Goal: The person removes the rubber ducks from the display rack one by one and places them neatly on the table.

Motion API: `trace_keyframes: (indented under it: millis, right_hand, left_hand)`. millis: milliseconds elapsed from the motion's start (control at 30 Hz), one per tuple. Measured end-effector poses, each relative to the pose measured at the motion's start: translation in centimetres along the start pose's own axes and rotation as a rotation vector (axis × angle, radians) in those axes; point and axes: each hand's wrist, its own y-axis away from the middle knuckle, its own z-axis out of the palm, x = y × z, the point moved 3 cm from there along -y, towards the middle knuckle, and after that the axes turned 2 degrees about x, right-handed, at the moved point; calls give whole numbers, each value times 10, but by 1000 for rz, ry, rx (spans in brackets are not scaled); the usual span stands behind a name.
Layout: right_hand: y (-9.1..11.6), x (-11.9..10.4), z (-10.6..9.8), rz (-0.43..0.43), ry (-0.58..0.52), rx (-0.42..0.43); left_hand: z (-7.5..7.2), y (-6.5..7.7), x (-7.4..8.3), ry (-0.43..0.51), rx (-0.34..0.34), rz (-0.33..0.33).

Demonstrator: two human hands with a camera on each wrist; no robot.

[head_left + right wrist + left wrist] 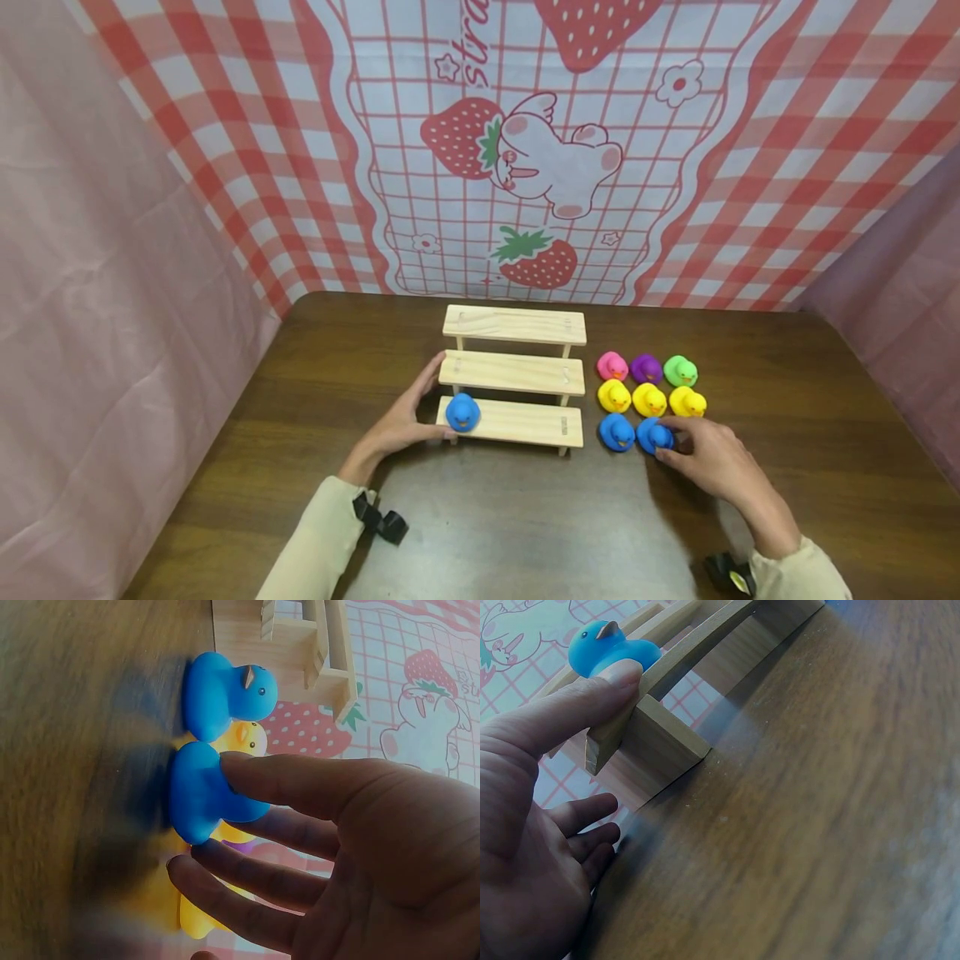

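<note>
A blue rubber duck (655,436) at the front of the group is pinched between the thumb and fingers of my right hand (716,462). In the right wrist view my thumb presses against this duck (199,791), its other fingers spread behind. My left hand (397,429) spans the left end of a three-step wooden stand (517,423), with the thumb at the lowest step's front edge and fingertips by the middle step. Another blue duck (462,412) sits on that lowest step, right beside the left thumb (622,675). A third blue duck (617,432) stands left of the pinched one.
Behind the blue ducks, three yellow ducks (649,400) form a row. Farther back are a pink duck (612,366), a purple duck (646,368) and a green duck (681,371). The brown wooden table (480,525) backs onto a strawberry-print cloth (405,183).
</note>
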Motion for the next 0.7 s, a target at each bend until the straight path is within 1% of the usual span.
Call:
trace_keyframes:
  millis: [433, 567, 700]
  right_hand:
    - [1, 0, -2, -13, -5, 1]
    - [3, -3, -8, 3, -11, -8]
    - [5, -8, -16, -5, -14, 25]
  left_hand:
    - [0, 0, -1, -4, 1, -10]
    - [0, 0, 1, -3, -1, -9]
    - [0, 0, 2, 0, 0, -6]
